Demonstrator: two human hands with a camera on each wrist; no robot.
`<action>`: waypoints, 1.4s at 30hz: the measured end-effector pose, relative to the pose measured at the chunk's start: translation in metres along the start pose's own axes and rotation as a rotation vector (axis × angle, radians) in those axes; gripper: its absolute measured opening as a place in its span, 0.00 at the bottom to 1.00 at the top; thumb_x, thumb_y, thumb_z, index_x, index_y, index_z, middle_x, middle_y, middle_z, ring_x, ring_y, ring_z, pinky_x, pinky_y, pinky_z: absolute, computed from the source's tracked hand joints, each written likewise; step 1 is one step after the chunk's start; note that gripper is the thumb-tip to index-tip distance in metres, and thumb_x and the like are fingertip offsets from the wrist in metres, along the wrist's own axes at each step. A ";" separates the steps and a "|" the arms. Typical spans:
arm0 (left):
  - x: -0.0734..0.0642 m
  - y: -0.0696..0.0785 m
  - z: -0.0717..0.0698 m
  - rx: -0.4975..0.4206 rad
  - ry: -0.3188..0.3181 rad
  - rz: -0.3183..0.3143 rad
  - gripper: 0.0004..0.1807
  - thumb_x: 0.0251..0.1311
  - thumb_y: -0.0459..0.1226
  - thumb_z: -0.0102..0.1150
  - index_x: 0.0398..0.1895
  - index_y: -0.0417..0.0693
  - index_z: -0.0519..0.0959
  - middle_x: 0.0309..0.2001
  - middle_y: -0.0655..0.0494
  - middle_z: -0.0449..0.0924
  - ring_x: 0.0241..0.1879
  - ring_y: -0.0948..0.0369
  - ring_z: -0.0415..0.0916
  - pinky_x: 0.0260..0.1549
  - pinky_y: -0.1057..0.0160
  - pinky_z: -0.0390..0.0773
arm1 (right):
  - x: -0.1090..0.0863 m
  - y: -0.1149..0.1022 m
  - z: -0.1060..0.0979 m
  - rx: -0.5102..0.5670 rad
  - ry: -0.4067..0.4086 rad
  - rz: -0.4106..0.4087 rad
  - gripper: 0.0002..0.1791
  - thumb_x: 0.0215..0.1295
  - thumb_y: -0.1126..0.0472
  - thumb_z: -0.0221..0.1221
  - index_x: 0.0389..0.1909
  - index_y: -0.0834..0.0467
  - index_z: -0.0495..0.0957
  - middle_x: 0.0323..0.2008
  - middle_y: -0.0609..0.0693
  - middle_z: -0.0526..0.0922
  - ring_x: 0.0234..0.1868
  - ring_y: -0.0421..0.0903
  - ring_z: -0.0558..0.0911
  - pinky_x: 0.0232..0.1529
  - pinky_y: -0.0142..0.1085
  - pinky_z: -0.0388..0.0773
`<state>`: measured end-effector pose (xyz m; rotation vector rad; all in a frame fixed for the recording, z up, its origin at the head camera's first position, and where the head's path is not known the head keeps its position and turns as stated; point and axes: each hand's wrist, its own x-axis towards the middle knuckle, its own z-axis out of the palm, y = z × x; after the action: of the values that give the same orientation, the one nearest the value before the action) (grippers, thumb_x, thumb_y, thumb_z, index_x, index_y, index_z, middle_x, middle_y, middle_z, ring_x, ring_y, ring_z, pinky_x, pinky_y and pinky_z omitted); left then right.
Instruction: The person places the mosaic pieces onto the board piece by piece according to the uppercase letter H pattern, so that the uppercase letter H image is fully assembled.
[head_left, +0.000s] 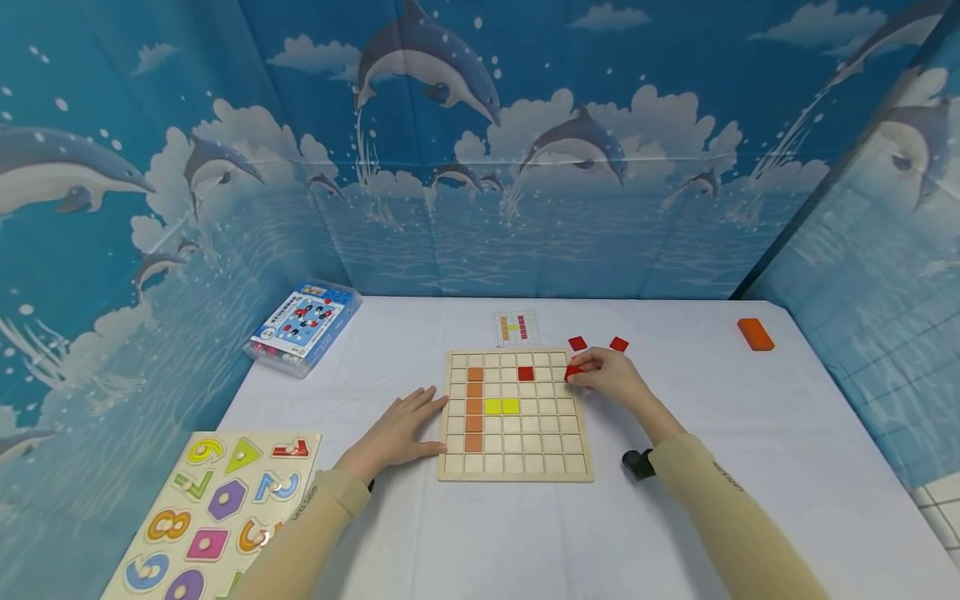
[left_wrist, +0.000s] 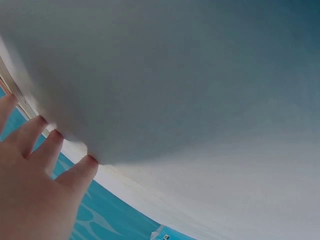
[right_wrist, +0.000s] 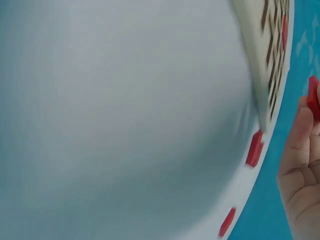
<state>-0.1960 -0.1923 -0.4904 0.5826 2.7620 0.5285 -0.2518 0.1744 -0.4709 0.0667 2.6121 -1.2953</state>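
Observation:
A wooden grid board (head_left: 536, 446) lies on the white table. In its cells sit a column of several orange tiles (head_left: 474, 406), two yellow tiles (head_left: 502, 406) side by side, and one red tile (head_left: 526, 374). My left hand (head_left: 397, 429) touches the board's left edge with fingers spread; the left wrist view shows its fingertips along that edge. Between thumb and fingers my right hand (head_left: 611, 377) pinches another red tile (right_wrist: 313, 97), held over the board's upper right edge. Two loose red tiles (head_left: 577, 343) (head_left: 618, 344) lie just beyond that hand.
Behind the board lies a small pattern card (head_left: 517, 328). A plastic box (head_left: 303, 327) stands at the back left, and a number-and-shape puzzle board (head_left: 197, 523) is at the front left. An orange block (head_left: 755, 334) lies far right. A dolphin-print curtain (head_left: 525, 233) borders the table.

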 end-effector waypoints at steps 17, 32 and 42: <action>0.001 -0.002 0.002 0.008 0.001 0.002 0.45 0.56 0.56 0.67 0.75 0.54 0.62 0.77 0.46 0.54 0.77 0.46 0.49 0.75 0.42 0.50 | 0.012 -0.035 0.047 0.034 -0.057 -0.013 0.12 0.63 0.58 0.66 0.45 0.59 0.83 0.37 0.54 0.85 0.30 0.46 0.80 0.34 0.33 0.80; 0.001 -0.001 0.000 0.009 -0.022 -0.004 0.45 0.56 0.56 0.67 0.75 0.54 0.61 0.78 0.47 0.53 0.78 0.47 0.48 0.75 0.41 0.49 | 0.012 -0.036 0.056 -0.053 -0.098 -0.014 0.07 0.65 0.60 0.63 0.41 0.59 0.84 0.37 0.54 0.83 0.34 0.45 0.78 0.36 0.33 0.77; 0.003 -0.002 0.001 0.014 -0.012 -0.011 0.45 0.56 0.56 0.66 0.75 0.55 0.62 0.78 0.48 0.53 0.78 0.48 0.48 0.75 0.42 0.49 | 0.013 -0.035 0.058 -0.077 -0.087 0.017 0.07 0.64 0.60 0.64 0.40 0.59 0.82 0.35 0.52 0.81 0.34 0.46 0.77 0.35 0.32 0.75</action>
<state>-0.1989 -0.1925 -0.4927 0.5710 2.7585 0.5026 -0.2589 0.1070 -0.4803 0.0196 2.5790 -1.1639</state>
